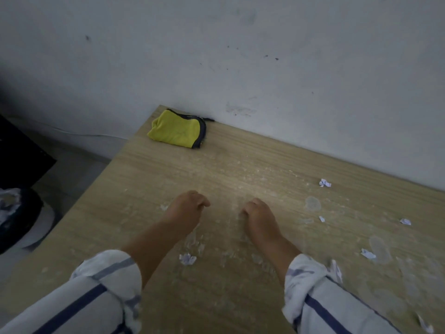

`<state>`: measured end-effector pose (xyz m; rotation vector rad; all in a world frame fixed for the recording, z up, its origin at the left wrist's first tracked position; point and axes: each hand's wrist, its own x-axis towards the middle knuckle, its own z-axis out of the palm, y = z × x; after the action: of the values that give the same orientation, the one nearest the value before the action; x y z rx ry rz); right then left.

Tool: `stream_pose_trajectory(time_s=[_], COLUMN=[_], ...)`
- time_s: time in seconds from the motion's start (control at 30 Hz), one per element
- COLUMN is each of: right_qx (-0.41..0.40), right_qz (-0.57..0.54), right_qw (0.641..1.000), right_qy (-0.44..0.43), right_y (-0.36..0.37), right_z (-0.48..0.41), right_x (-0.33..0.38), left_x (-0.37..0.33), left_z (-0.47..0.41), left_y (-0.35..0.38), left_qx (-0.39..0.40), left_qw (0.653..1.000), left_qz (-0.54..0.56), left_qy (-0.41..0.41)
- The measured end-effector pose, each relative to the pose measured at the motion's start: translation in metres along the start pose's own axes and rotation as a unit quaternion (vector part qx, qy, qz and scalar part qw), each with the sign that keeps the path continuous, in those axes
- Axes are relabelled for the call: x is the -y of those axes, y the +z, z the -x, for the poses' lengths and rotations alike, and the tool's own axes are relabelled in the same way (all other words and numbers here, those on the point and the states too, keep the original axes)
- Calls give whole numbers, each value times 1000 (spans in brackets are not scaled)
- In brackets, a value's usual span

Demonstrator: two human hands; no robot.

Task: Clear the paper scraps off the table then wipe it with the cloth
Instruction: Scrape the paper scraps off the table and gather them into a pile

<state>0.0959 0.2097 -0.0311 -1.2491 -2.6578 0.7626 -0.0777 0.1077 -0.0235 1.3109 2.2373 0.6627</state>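
Observation:
A folded yellow cloth [177,130] with a dark edge lies at the far left corner of the dusty wooden table [240,160], against the wall. Several small crumpled paper scraps are scattered over the table: one [187,258] between my forearms, one [325,183] at the far right, one [368,253] beside my right sleeve, others further right. My left hand [187,208] and my right hand [258,215] hover side by side over the middle of the table. Their fingers hang loosely curled, and I see nothing in them.
A bin with a black bag [16,213] holding white paper stands on the floor left of the table. A dark object [19,153] sits behind it. The grey wall [240,56] runs along the table's far edge. Pale smears mark the tabletop at right.

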Motion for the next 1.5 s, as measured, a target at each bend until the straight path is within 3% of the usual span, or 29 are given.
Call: stream_pose_trajectory(time_s=[0.23,0.37,0.53,0.6,0.7,0.8,0.9,1.03,1.27,1.5], right_qx=[84,102,112,104,65,18,8,-32,35,-15], right_qz=[-100,-104,-88,-92,-80,-34,17,28,44,6], right_qw=[991,988,989,989,993,996,992,983,969,981], right_qy=[-3,51,48,46,62,85,123,176,242,192], right_y=[36,56,49,46,41,34,21,-3,-36,-25], right_z=[69,91,107,117,138,162,188,225,275,284], right_x=[64,84,93,88,72,46,14,-28,-77,-94], left_x=[28,28,28,26,21,-3,-26,-57,-83,-131], left_z=[78,109,123,127,135,144,150,151,143,127], left_y=[1,6,13,19,34,47,75,112,143,163], left_qx=[-18,-9,17,4,-17,44,100,181,130,127], left_qw=[999,999,991,989,984,965,942,909,922,941], left_qz=[23,14,19,0,-116,-200,-216,-266,-266,-199], left_qy=[21,46,133,146,131,163,235,264,248,242])
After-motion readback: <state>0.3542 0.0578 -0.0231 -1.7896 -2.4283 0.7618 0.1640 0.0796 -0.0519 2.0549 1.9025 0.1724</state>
